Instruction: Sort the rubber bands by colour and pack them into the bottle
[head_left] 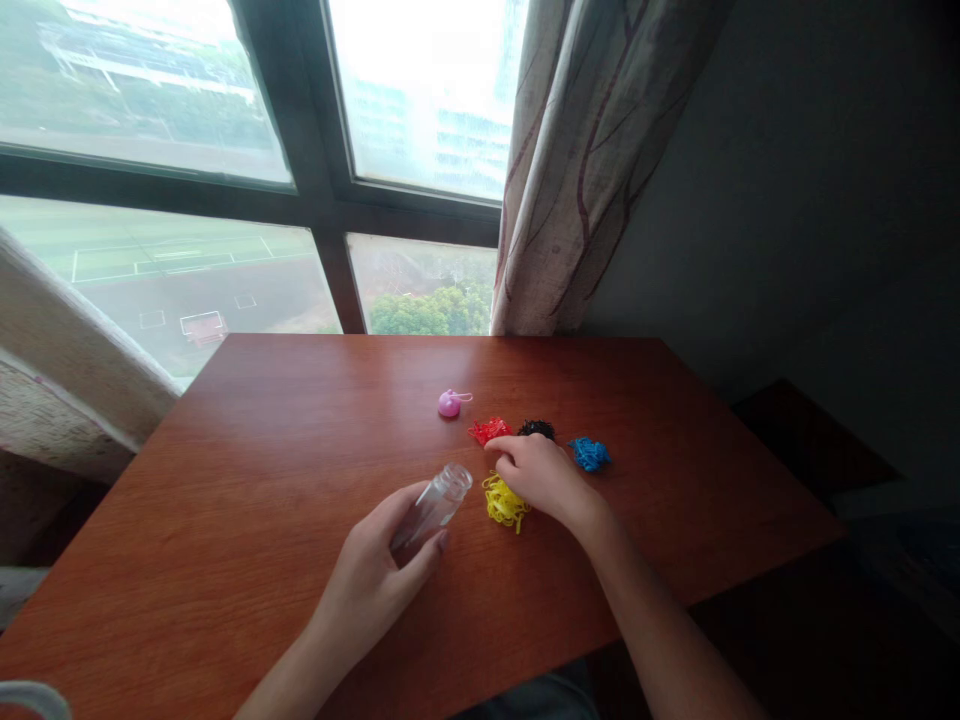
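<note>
My left hand [382,555] is wrapped around a clear glass bottle [431,510], tilted with its uncapped mouth toward the upper right. My right hand [540,475] reaches over the small piles, palm down. Its index finger is stretched toward the near edge of a red pile of rubber bands [491,430], with the thumb a little apart below; whether the finger touches the pile is unclear. Yellow rubber bands [505,505] lie just under this hand. Behind it are black rubber bands [537,429], partly hidden, and to its right blue rubber bands [591,454].
A small pink dome-shaped object with a loop [449,404] sits farther back on the brown wooden table [300,430]. Beyond the table's far edge are a window and a curtain [570,170]. A pale curved object [34,695] shows at the lower left corner.
</note>
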